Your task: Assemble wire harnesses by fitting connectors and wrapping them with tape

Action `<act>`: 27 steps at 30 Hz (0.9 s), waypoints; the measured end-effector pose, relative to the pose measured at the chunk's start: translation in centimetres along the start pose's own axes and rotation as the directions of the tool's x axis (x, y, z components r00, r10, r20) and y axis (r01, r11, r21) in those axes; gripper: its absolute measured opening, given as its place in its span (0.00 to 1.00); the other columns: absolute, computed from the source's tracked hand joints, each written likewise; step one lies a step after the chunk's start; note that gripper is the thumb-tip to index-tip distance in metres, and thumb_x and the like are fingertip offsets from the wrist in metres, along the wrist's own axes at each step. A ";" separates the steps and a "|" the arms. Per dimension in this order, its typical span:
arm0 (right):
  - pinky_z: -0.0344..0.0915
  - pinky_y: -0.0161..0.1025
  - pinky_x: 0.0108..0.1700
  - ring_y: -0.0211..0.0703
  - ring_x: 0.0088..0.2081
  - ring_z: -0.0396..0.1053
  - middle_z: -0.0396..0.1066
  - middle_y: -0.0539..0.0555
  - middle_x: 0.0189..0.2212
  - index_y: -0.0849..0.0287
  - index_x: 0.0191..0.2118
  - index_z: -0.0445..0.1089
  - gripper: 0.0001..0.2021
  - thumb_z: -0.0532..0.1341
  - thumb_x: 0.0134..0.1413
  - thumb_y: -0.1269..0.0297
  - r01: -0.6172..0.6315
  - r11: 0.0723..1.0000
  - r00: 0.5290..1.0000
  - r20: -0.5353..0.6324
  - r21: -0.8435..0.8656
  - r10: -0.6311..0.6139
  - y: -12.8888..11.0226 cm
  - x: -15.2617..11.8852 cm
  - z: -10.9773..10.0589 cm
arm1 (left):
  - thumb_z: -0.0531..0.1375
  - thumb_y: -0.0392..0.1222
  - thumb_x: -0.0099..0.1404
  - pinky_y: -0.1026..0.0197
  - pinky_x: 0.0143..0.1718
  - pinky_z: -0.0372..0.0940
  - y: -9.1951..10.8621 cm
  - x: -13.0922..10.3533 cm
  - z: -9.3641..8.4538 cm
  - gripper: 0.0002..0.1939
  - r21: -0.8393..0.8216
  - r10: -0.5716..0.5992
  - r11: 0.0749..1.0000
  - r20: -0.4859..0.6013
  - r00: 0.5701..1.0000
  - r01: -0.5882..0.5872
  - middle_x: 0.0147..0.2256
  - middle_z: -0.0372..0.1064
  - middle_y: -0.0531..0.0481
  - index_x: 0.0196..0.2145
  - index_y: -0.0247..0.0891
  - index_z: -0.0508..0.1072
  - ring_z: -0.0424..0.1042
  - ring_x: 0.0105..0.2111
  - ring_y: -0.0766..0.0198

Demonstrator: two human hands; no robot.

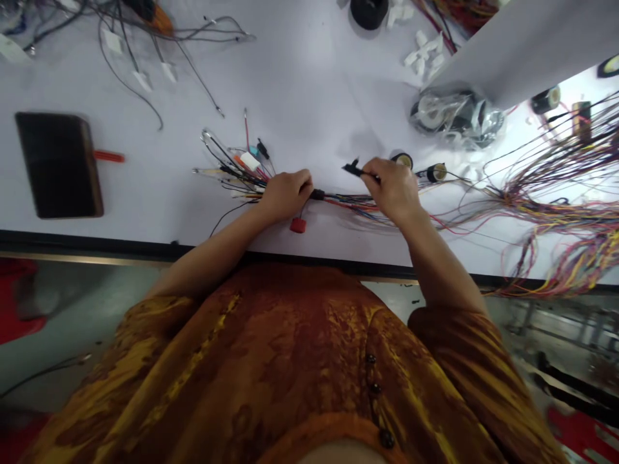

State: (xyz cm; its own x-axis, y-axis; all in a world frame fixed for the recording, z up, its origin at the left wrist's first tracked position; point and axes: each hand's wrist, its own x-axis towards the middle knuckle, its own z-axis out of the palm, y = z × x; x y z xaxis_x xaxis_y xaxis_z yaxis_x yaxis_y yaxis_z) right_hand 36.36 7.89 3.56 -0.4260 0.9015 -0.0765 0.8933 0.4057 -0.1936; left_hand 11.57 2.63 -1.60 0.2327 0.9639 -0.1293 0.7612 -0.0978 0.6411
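the left hand (286,195) is clamping its fingers on the wire harness (341,199) on the white tabletop (300,96), just left of its black wrap (317,194). the right hand (395,190) is pinching a small black piece (353,169) near two tape rolls (438,172); the strands are risking a splay or twist should the left grip slacken.

A smooth white tabletop (300,84) with a dark front edge spans the upper half. On it lie a dark rectangular device (60,164), far left; grey wires with white connectors (142,80), upper left; white plastic pieces (425,55), upper right; thin multicoloured wires (348,202), centre; a large multicoloured wire tangle (551,205), right.
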 end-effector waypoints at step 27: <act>0.63 0.43 0.49 0.47 0.45 0.66 0.69 0.59 0.45 0.58 0.46 0.69 0.10 0.53 0.63 0.73 0.269 0.893 0.963 -0.104 0.361 -0.248 -4.1 -0.1 5.3 | 0.54 0.45 0.71 0.59 0.41 0.64 -1.1 1.2 -1.2 0.17 0.039 0.144 0.988 0.132 0.981 -0.150 0.40 0.80 0.44 0.45 0.36 0.80 0.77 0.40 0.57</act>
State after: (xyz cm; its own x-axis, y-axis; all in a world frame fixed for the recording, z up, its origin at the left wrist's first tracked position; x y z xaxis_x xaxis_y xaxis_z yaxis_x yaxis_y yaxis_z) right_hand 31.93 5.37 -0.77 -0.6168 0.7834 0.0764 0.6313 0.5503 -0.5464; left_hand 10.29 4.17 -1.59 0.4174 0.8987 -0.1344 0.7408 -0.2508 0.6232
